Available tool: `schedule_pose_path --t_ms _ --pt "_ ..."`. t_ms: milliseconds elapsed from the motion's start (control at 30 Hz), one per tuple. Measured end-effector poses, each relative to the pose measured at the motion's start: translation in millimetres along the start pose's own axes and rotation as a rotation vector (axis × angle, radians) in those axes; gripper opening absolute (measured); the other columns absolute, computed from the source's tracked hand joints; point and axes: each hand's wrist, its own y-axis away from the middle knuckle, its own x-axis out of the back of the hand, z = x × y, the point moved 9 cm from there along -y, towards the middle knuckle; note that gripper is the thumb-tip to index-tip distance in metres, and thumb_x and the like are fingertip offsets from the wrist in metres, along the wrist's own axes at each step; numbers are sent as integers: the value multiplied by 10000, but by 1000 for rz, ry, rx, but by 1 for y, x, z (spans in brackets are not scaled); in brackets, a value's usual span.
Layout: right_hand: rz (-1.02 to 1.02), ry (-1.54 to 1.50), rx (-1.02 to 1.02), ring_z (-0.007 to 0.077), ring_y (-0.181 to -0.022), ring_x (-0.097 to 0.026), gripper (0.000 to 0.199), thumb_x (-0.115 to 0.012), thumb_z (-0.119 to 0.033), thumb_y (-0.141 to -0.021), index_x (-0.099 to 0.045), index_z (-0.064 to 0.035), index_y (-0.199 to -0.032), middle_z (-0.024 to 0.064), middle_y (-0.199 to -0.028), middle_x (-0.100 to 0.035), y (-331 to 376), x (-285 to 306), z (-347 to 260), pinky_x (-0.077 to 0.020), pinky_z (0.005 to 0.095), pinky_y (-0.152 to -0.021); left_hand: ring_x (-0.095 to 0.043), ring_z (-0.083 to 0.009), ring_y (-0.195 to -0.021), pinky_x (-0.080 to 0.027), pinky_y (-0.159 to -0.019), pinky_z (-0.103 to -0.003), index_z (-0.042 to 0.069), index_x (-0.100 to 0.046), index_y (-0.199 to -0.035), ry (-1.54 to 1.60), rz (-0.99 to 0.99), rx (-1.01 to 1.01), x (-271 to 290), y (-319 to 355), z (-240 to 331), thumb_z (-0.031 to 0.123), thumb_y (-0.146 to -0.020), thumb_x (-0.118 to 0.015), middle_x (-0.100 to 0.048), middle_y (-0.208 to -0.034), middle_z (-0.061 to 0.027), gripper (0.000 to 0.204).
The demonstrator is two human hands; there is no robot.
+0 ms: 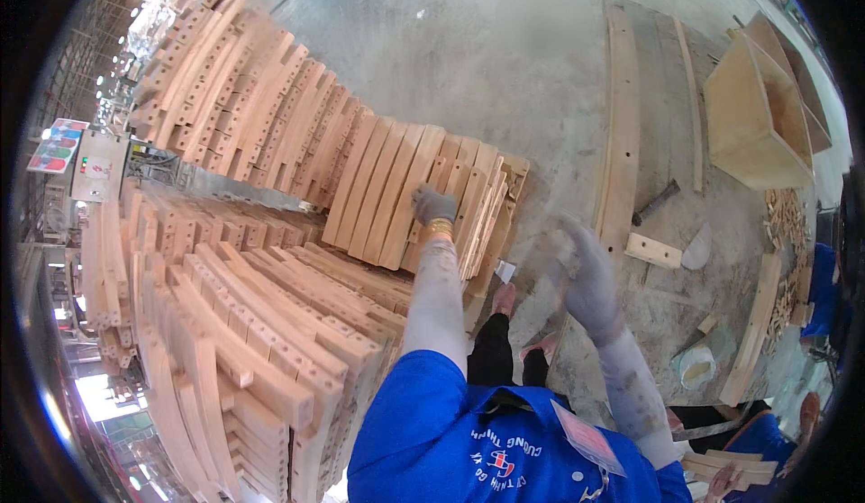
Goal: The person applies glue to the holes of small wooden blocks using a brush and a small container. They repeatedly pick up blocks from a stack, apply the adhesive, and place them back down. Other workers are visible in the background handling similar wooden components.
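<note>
My left hand (434, 206), in a grey glove, is curled down at a wooden slat on the stacked slats (389, 192) in front of me. Its fingertips are partly hidden, and the piece under them lies among pale, slightly curved boards set side by side. To the right, my right hand (590, 278) is raised over the floor beside the workbench. It is gloved too and blurred by motion, with fingers stretched out and the thumb apart; nothing shows in it.
Drilled wooden parts (261, 98) continue the stack to the far left, and curved rails (261, 323) are piled at my left. At right, a worktable (667, 152) bears a hammer-like dark tool (656, 202), a drilled block (653, 251), a tub (696, 368), a wooden box (752, 111) and dowels (786, 233). Another person's hand (721, 483) holds wood at lower right.
</note>
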Motion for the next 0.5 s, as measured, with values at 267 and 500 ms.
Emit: schedule_pose_path --t_ms 267,500 --pt "-40 -96 -380 355 -1097 -560 549 -691 -233 -789 -484 -61 -1267 199 -1206 -571 -110 -174 170 -459 403 -900 -542 -379 -981 -455 -833 -473 40 -541 -1002 -104 -109 -263 -31 0 -1 273 -767 -631 -513 -1078 -197 343" --pt "-113 54 -447 365 -1069 -559 557 -716 -266 -746 -512 -73 -1227 192 -1156 -590 -149 -249 253 -453 419 -893 -547 -363 -930 -453 -800 -469 53 -535 -936 -173 -136 -275 -55 0 -9 228 -766 -643 -548 -979 -161 267"
